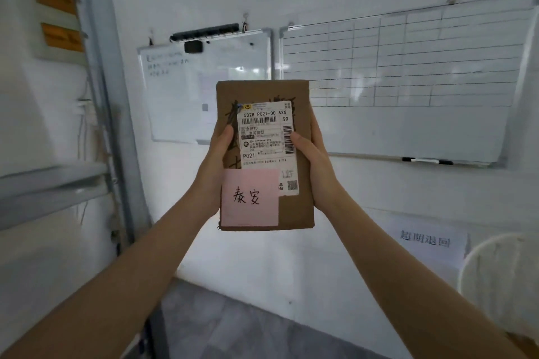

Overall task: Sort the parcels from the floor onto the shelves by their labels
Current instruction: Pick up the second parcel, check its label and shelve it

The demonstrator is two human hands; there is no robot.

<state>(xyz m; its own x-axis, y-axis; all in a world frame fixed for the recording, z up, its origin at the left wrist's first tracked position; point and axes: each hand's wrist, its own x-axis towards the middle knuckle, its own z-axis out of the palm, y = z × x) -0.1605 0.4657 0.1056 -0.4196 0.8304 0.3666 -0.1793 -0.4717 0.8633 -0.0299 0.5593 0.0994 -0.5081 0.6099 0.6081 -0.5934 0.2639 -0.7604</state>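
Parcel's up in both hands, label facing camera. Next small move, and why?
Probably turn left toward the shelf rack: both the left hand and right hand already hold the brown parcel, and its pink note reads 泰安, so the destination looks known.

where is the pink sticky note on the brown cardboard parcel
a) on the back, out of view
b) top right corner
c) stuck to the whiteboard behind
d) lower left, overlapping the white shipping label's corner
d: the pink sticky note sits on the lower left of the brown cardboard parcel, covering the bottom-left corner of the white shipping label.
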